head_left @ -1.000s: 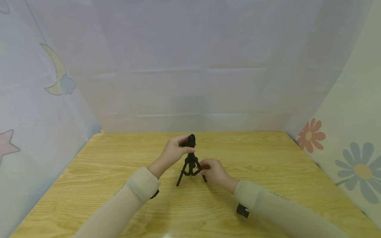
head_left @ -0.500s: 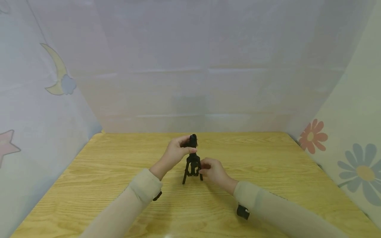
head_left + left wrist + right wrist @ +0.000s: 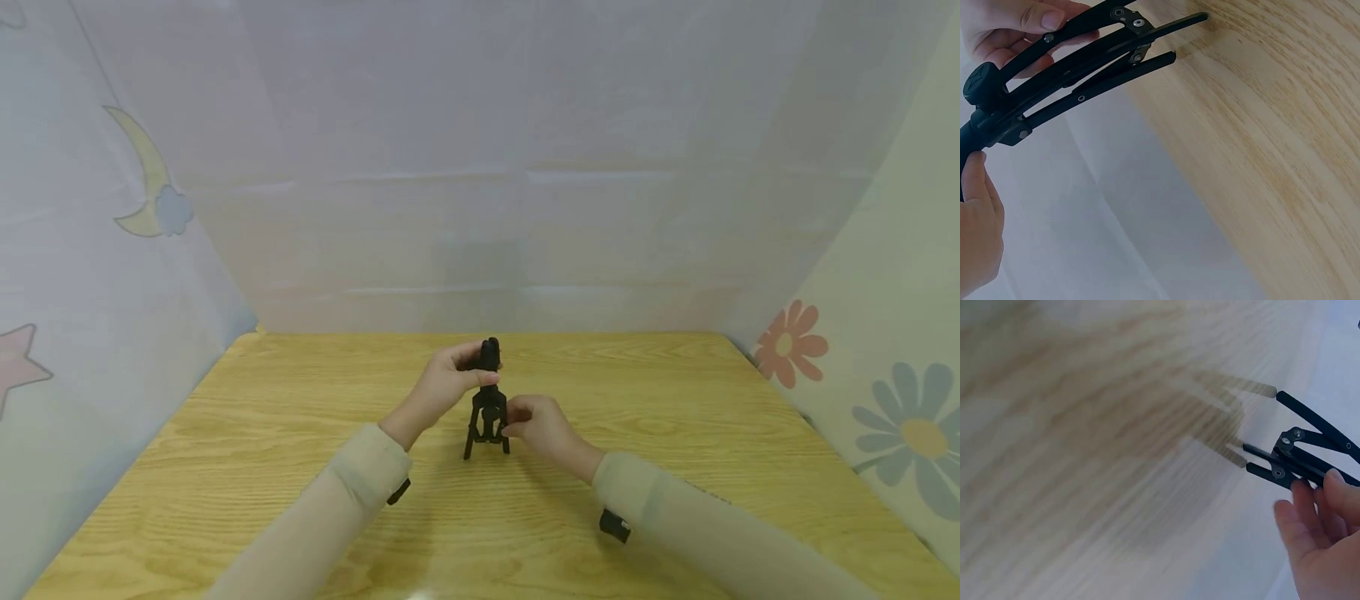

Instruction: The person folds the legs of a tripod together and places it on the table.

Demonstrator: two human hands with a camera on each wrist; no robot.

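A small black tripod (image 3: 491, 405) stands upright near the middle of the wooden table, its legs only partly spread. My left hand (image 3: 442, 383) grips its upper column, thumb on the near side. Lower down, my right hand (image 3: 546, 429) pinches one leg from the right between thumb and fingers. The left wrist view shows the tripod's hinged legs and braces (image 3: 1138, 23), plus a round knob (image 3: 984, 83) by the column. In the right wrist view, the leg tips (image 3: 1279, 395) meet their reflections on the tabletop. The left fingers behind the column are mostly hidden.
The wooden table (image 3: 300, 400) ends at a pale cloth backdrop (image 3: 480, 250) behind the tripod. Printed cloth walls (image 3: 67, 267) stand at both sides. A black device (image 3: 615, 525) is under the right sleeve, and another dark piece (image 3: 399, 492) is by the left.
The tripod's legs have drawn closer together, the right one moving inward with my right hand on it. The tripod and left hand have shifted slightly right.
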